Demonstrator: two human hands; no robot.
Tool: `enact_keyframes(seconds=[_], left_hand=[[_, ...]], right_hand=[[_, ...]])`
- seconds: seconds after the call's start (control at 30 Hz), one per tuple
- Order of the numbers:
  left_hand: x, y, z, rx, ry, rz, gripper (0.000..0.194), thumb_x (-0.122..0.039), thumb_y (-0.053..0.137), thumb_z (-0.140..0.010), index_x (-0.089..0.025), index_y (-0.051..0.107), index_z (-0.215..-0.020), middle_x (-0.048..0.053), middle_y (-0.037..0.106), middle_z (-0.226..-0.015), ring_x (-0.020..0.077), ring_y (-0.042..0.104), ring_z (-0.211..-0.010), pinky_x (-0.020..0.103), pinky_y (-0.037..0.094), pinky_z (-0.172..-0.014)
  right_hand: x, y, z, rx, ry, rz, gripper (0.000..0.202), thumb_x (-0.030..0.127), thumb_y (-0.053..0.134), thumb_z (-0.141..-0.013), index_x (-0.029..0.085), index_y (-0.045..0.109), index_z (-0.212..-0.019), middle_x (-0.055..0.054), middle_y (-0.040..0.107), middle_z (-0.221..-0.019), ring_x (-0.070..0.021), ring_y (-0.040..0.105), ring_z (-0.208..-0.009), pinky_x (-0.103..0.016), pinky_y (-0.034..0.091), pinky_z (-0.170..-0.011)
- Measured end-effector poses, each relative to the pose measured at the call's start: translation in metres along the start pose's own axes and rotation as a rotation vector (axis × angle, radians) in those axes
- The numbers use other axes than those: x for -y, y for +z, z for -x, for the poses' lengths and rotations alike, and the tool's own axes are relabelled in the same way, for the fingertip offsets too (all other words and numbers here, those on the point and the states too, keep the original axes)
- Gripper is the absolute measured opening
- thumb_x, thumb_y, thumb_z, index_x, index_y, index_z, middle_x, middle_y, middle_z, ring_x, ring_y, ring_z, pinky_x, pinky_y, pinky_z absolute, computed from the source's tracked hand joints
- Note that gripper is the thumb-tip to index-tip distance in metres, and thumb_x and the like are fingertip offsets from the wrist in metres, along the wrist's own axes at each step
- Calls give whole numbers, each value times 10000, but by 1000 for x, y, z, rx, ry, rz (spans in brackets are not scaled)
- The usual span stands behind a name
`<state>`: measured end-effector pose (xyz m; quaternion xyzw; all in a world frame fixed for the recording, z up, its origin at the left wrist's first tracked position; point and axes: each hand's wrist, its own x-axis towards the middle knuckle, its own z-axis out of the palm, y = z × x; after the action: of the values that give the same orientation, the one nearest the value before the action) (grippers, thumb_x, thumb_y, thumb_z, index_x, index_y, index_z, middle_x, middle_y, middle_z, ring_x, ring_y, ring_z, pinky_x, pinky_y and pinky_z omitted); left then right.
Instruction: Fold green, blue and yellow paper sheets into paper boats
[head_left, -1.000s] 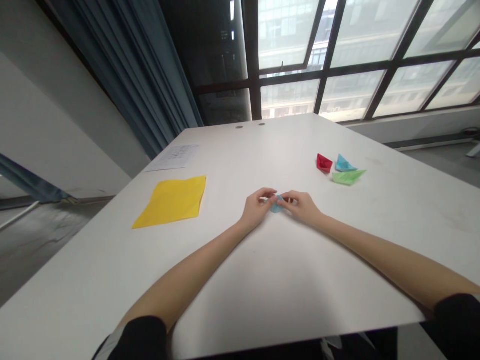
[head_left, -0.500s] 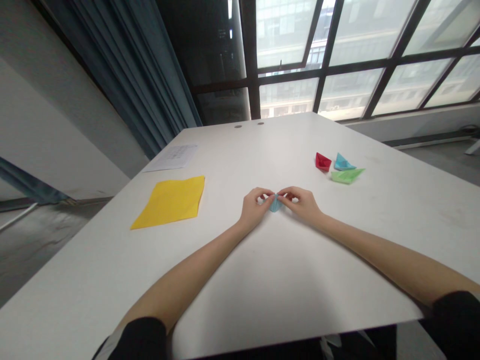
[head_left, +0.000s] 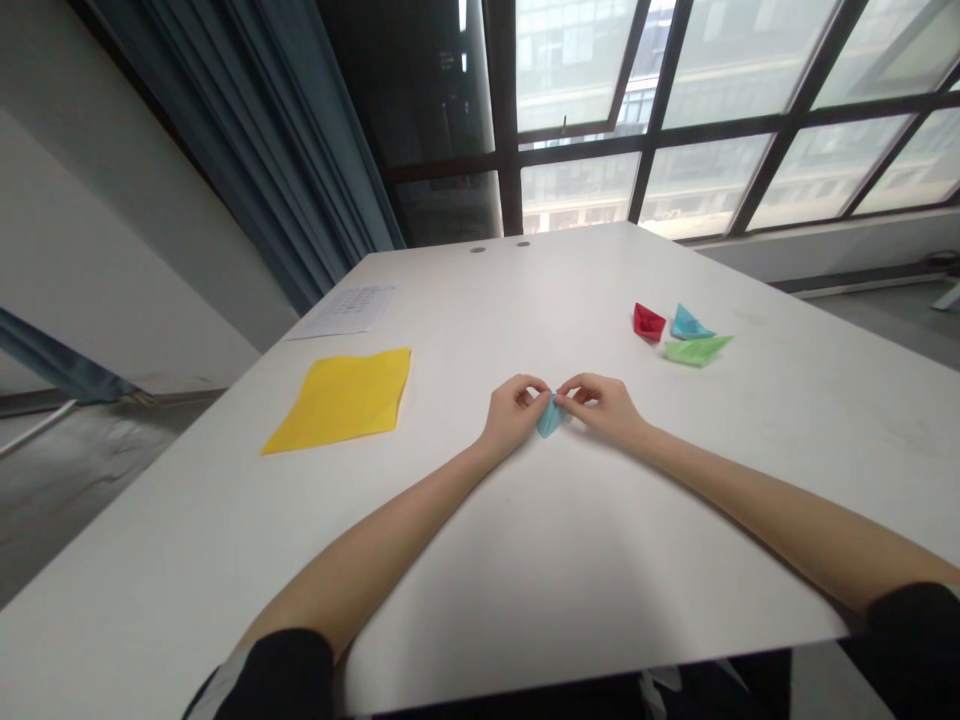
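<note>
A small folded piece of light-blue paper (head_left: 550, 420) is pinched between my two hands, just above the middle of the white table (head_left: 510, 590). My left hand (head_left: 516, 408) grips its upper left part between thumb and fingertips. On the other side my right hand (head_left: 604, 405) pinches its upper right part, the fingertips of both hands almost touching. The lower part of the paper hangs toward me as a pointed shape. My fingers hide its upper edge.
Right of my hands lie a red folded paper boat (head_left: 648, 323), a blue one (head_left: 689, 324) and a green one (head_left: 697, 350). Yellow paper (head_left: 341, 402) lies on the left, a printed white sheet (head_left: 345, 310) behind it. Windows stand beyond the table's far edge.
The blue paper shows more below my fingertips, its lower point nearer to me and tilted slightly left. Both hands have stayed in nearly the same place, still pinching it.
</note>
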<state>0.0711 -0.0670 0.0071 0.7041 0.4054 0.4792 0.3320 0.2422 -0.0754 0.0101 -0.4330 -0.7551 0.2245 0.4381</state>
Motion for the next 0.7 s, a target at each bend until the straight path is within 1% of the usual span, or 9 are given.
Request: enact_keyframes(seconds=[0.1,0.2,0.37,0.43,0.53,0.63,0.7], left_hand=[[2,1,0,18,-60,4,95,-237,555,-715,-154,584,-749,-33,546,-601,56,451,-466,185,351,-477],[4,1,0,26,-114,23,79,-223,540,-710,-156,572,-737,-44,536,-566,61,479,-453,181,357,-468],[7,-1,-1,29,-122,-4,89,-229,524,-721,-158,570,-747,-44,544,-572,65,495,-464,180,374,-478],[7,-3,-2,24,-90,-52,97,-232,527,-728,-159,580,-763,-22,577,-643,74,511,-527,183,387,-503],[10,-4,-4,56,-17,-97,106,-236,531,-743,-163,589,-794,20,613,-800,107,547,-685,197,414,-565],[13,-4,-5,105,14,-76,132,-255,513,-777,-169,583,-849,38,621,-891,136,566,-827,225,440,-661],[14,-4,-5,134,11,-46,150,-274,497,-797,-172,574,-876,43,622,-945,146,564,-895,248,444,-734]], right_hand=[[-2,1,0,29,11,1,194,369,579,-743,177,613,-744,-9,624,-621,-112,571,-526,-231,476,-562],[-4,1,0,58,10,11,207,381,565,-753,179,607,-741,-18,630,-642,-126,588,-569,-248,483,-600],[-8,-2,-2,142,-62,13,191,368,505,-801,190,573,-802,-30,634,-728,-139,598,-661,-268,480,-652],[-11,-3,-3,175,-67,-17,180,354,476,-820,191,550,-827,-30,626,-735,-139,601,-672,-269,481,-651],[-16,-4,-4,202,-61,-39,177,349,455,-833,189,530,-844,-30,615,-736,-139,596,-677,-271,478,-648],[-18,-4,-3,202,-76,-14,175,351,463,-829,189,526,-842,-28,601,-739,-135,580,-675,-273,474,-650],[-17,-4,-3,206,-102,-7,186,369,516,-795,193,521,-855,-31,595,-780,-132,574,-685,-277,476,-662]])
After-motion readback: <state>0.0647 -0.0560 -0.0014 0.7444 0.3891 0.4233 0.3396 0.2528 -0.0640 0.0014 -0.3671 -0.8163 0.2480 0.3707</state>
